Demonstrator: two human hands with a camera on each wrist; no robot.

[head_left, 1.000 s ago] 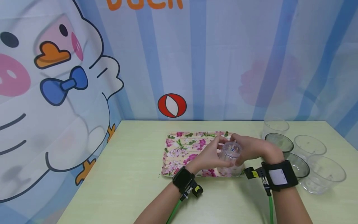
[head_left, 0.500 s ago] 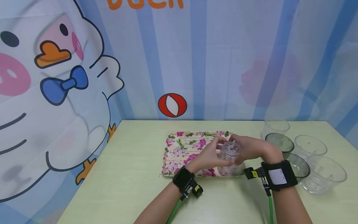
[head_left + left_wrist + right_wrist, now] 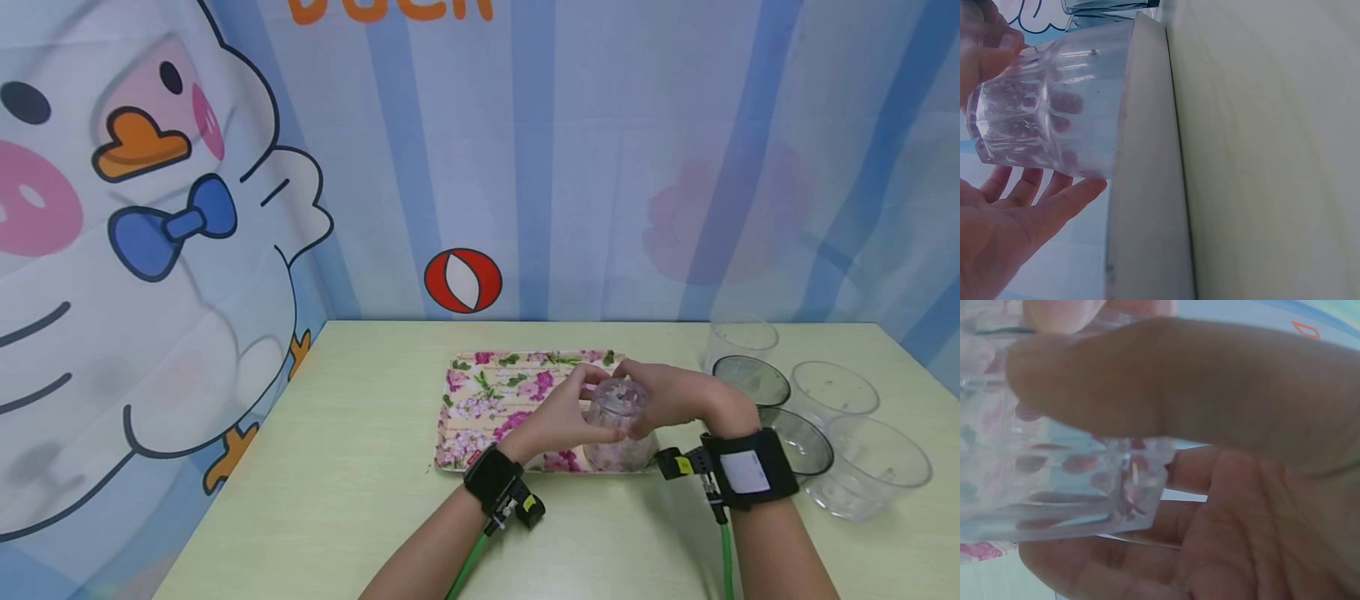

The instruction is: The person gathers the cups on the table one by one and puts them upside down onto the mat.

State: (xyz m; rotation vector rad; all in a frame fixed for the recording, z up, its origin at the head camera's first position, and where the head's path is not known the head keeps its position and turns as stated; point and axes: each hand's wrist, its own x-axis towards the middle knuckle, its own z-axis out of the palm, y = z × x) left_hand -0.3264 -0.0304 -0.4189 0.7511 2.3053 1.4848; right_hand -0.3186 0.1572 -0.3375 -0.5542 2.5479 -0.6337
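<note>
While both hands meet over the tray, parts run largest to smallest:

Backdrop: printed cloth [image 3: 525, 158] w/ blue stripes, cartoon duck at left, red-and-white ball just above the far bench edge.

Bench: pale green top [image 3: 352, 450]; carries tray and all tumblers.

Tray: floral, pink and green print [image 3: 480, 400], centre of bench; its near right corner is under the hands. Left wrist view shows its rim edge-on [image 3: 1147, 156].

Spare tumblers: group of five [image 3: 825, 417] on bench, right of tray, upright, mouths up; two look dark-tinted, three clear. Packed close; whether they touch, cannot tell.

Left hand: [image 3: 558, 421] at left side of held glass, palm toward it, fingers [image 3: 1054, 200] extended along the wall near its mouth; fingertips seem to touch the glass. Black wrist strap w/ green cable.

Right hand: [image 3: 667, 396] on right side and top of same glass. Thumb [image 3: 1147, 381] curled across the wall, fingers [image 3: 1147, 562] wrapped behind it, so it grips the glass. Black strap w/ white label, green cable.

Held glass: clear faceted tumbler [image 3: 618, 421], upside down, thick base up, mouth resting on tray's near right corner. Tray's flower print shows through its wall [image 3: 1047, 112]. Base edge close-up in right wrist view [image 3: 1054, 481].
</note>
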